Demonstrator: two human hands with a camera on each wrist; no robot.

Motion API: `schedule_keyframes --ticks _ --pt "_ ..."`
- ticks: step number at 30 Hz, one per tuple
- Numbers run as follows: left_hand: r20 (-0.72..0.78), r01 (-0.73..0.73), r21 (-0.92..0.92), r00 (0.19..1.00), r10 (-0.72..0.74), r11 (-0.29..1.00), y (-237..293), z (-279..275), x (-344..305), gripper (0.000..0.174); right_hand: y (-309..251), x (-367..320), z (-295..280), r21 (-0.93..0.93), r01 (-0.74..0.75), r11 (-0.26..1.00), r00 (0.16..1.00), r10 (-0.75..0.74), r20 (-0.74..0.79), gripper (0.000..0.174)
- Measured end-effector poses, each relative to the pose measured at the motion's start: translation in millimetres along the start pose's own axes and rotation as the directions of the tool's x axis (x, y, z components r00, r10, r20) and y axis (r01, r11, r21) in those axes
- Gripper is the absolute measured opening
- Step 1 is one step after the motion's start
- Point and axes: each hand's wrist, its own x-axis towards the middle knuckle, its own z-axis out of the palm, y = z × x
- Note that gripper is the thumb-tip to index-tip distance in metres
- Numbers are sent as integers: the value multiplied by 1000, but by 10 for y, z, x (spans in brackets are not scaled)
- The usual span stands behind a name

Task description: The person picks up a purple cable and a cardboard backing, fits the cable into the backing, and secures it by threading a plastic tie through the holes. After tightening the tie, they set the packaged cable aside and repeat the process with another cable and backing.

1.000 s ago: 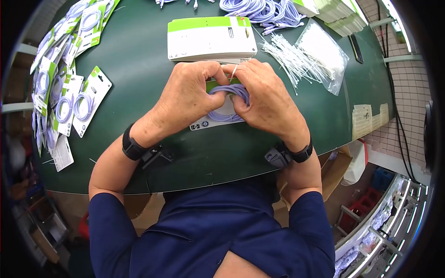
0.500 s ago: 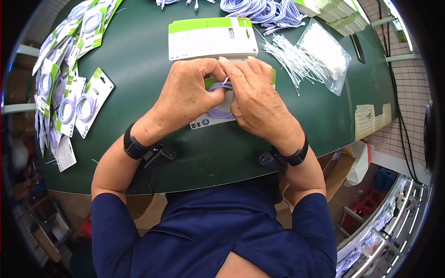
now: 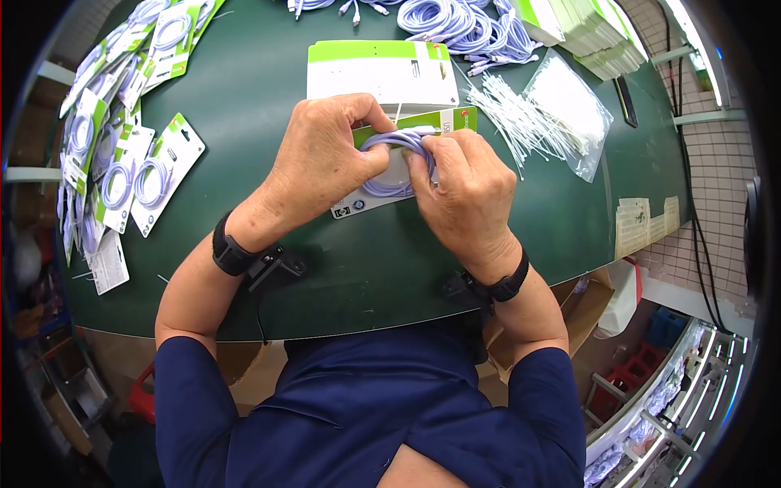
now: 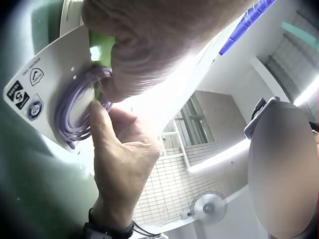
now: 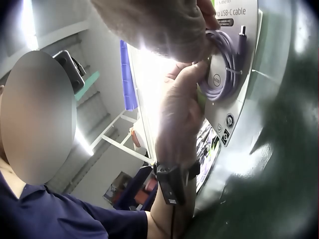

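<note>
In the head view a coil of lilac cable [image 3: 386,189] lies against a green-and-white card [image 3: 355,204] over the table. The left hand [image 3: 329,154] pinches the coil's left side, thumb inside the loop; a white tie end stands up by its index finger. On the opposite side the right hand [image 3: 469,191] grips the coil between thumb and curled fingers. A white tie around the coil and a metal plug show on the card in the right wrist view, beside the coil [image 5: 215,93]. The left wrist view shows the coil [image 4: 75,112] flat along the card.
Behind the hands lies a stack of cards [image 3: 378,81]. White ties [image 3: 508,114] and a clear bag [image 3: 569,110] are at the right, cable coils [image 3: 455,26] at the back. Carded cables [image 3: 118,183] pile up on the left. The table's front edge is near the body.
The right hand has moved down and to the right from beside the left fingertips to the coil's right side, uncovering the card's top. The left hand has barely moved.
</note>
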Motion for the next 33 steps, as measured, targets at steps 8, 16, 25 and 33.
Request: schedule_keyframes --ticks 8,16,25,33 --pt "35 -34 28 999 33 999 -1 5 -9 17 24 28 -91 -2 -1 1000 998 1 57 16" --pt "80 52 37 995 -55 998 31 -25 9 18 103 75 -126 14 27 1000 995 -28 98 23" --pt "119 8 -41 993 -3 999 0 36 -20 16 213 268 -159 172 47 984 998 -53 30 21" --pt "188 55 -139 982 -28 989 -60 80 -45 17 271 217 -125 435 -195 879 944 48 327 14"
